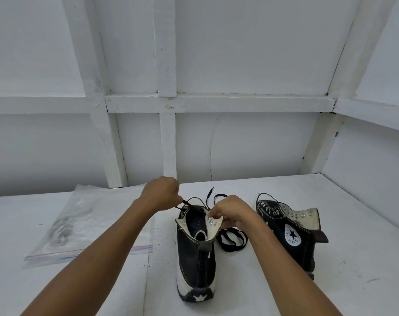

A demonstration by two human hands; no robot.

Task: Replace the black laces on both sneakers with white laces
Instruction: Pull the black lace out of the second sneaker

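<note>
The person's left forearm (98, 254), left of the nearer sneaker (195, 254), was bare along its whole visible length. The right forearm (285, 265), right of that sneaker, was uncovered likewise. The left hand (160, 193) and right hand (231, 212) were bare too, their fingernails too small to make out.

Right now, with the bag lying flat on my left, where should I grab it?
Probably pinch the bag by its zip strip, the edge nearest you, coming in low from your side. It lies flat on the table, so only an edge gives purchase, and that strip looks like the stiffest part.
</note>
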